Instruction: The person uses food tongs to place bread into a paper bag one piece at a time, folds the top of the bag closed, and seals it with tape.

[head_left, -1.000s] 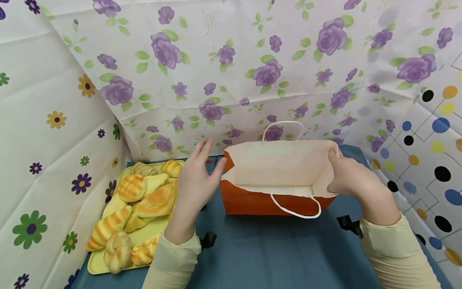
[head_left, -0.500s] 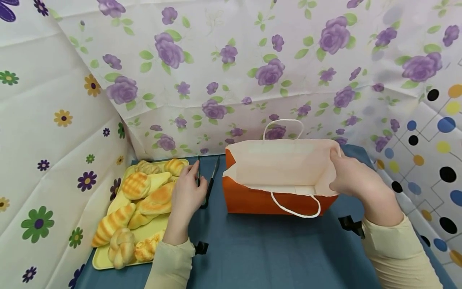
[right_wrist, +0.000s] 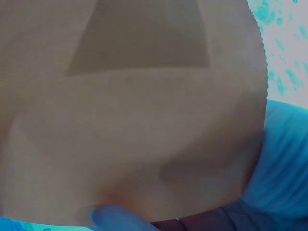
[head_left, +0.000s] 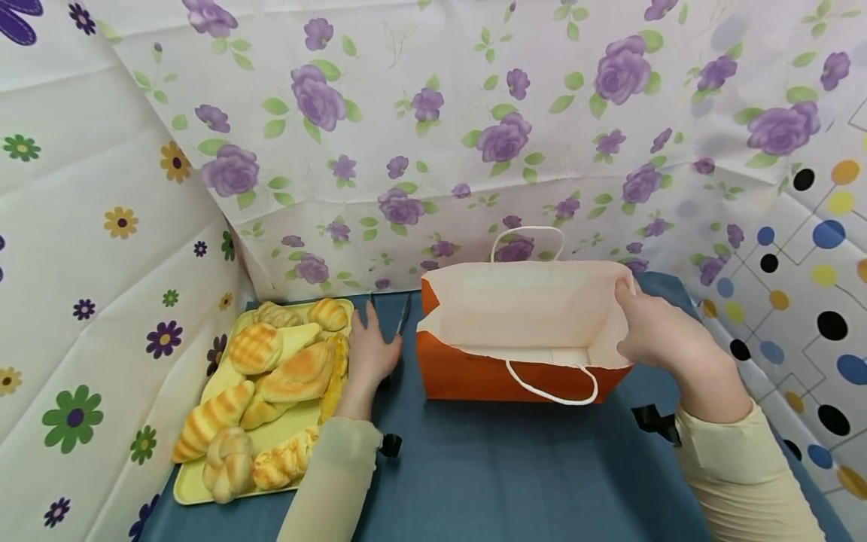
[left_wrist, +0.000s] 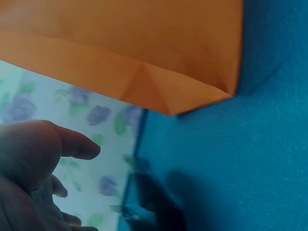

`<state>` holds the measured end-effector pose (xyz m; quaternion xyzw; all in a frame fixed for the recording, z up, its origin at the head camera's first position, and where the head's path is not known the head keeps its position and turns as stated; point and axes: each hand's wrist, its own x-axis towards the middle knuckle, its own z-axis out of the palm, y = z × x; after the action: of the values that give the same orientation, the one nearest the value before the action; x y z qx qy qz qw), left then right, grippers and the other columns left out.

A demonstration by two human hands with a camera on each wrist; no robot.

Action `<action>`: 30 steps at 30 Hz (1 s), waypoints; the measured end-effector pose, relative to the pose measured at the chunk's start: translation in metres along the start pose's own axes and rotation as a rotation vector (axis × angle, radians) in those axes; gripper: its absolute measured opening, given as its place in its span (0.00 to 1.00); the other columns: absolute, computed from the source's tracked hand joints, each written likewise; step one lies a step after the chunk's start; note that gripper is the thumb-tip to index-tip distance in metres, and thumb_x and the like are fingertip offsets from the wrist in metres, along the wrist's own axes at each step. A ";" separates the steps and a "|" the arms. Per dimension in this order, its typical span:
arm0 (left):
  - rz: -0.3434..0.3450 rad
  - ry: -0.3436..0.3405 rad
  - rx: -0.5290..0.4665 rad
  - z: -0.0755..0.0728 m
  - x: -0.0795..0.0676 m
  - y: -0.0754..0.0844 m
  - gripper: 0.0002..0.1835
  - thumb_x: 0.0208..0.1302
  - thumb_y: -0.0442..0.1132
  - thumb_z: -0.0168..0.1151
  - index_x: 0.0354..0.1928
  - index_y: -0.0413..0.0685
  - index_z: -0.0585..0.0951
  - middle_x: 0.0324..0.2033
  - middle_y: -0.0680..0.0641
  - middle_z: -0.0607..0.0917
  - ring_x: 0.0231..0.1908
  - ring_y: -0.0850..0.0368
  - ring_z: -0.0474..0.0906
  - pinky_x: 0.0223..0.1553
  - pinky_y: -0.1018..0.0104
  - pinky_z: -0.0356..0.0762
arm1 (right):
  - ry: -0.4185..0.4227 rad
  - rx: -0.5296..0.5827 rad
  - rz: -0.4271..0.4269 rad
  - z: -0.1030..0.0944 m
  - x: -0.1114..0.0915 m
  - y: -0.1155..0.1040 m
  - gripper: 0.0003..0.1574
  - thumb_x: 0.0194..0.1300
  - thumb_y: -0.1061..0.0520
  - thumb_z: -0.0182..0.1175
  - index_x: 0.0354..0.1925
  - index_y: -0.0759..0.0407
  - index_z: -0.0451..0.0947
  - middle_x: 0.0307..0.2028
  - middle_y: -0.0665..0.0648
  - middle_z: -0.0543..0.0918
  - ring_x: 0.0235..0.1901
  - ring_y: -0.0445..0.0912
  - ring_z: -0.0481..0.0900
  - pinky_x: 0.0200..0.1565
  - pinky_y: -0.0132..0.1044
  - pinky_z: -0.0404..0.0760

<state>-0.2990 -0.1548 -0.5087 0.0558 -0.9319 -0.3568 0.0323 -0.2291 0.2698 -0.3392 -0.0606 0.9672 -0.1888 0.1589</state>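
Note:
An orange paper bag [head_left: 515, 380] with white rope handles lies tipped, its pale mouth facing me. At the bag's right edge, my right hand [head_left: 667, 331] pinches the paper between thumb and fingers. In the right wrist view, the thumb [right_wrist: 122, 219] lies at the rim of the bag [right_wrist: 144, 120]. My left hand [head_left: 372, 350] is over dark tongs [head_left: 405, 312] on the cloth, with its fingers spread and apart from them. The left wrist view shows the hand [left_wrist: 36, 163] beside the blurred tongs [left_wrist: 156, 199]; the bag [left_wrist: 120, 53] is above.
To the left is a yellow tray [head_left: 193, 493] with several breads, such as a braided roll [head_left: 227, 463] and a striped croissant [head_left: 213, 421]. A blue cloth [head_left: 515, 474] covers the table. Patterned sheets [head_left: 406, 113] rise at the back and both sides.
My left hand moved from beside the bag's left edge down toward the tongs, then shifted slightly right with its fingers spreading. My right hand has kept its grip on the bag.

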 end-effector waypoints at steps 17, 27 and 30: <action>-0.177 -0.083 0.173 0.033 0.030 -0.014 0.57 0.71 0.47 0.68 0.87 0.40 0.40 0.79 0.24 0.52 0.73 0.25 0.55 0.71 0.29 0.56 | 0.019 -0.011 -0.009 0.003 0.000 -0.001 0.63 0.63 0.70 0.55 0.83 0.72 0.27 0.17 0.56 0.74 0.13 0.44 0.57 0.22 0.38 0.58; -0.217 -0.058 0.280 0.036 0.043 -0.012 0.57 0.73 0.54 0.67 0.85 0.33 0.43 0.77 0.24 0.58 0.73 0.27 0.56 0.69 0.30 0.62 | 0.014 -0.021 -0.004 0.002 0.002 -0.002 0.63 0.64 0.70 0.54 0.83 0.72 0.27 0.18 0.56 0.74 0.14 0.44 0.58 0.23 0.38 0.58; -0.231 -0.057 0.307 0.039 0.047 -0.014 0.59 0.73 0.58 0.68 0.84 0.29 0.45 0.76 0.24 0.59 0.73 0.27 0.58 0.68 0.30 0.64 | 0.015 -0.026 -0.001 0.001 0.003 -0.004 0.63 0.63 0.69 0.55 0.83 0.72 0.28 0.18 0.57 0.74 0.14 0.44 0.58 0.23 0.38 0.59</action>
<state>-0.3484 -0.1452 -0.5459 0.1566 -0.9634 -0.2133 -0.0440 -0.2312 0.2654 -0.3396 -0.0616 0.9706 -0.1768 0.1510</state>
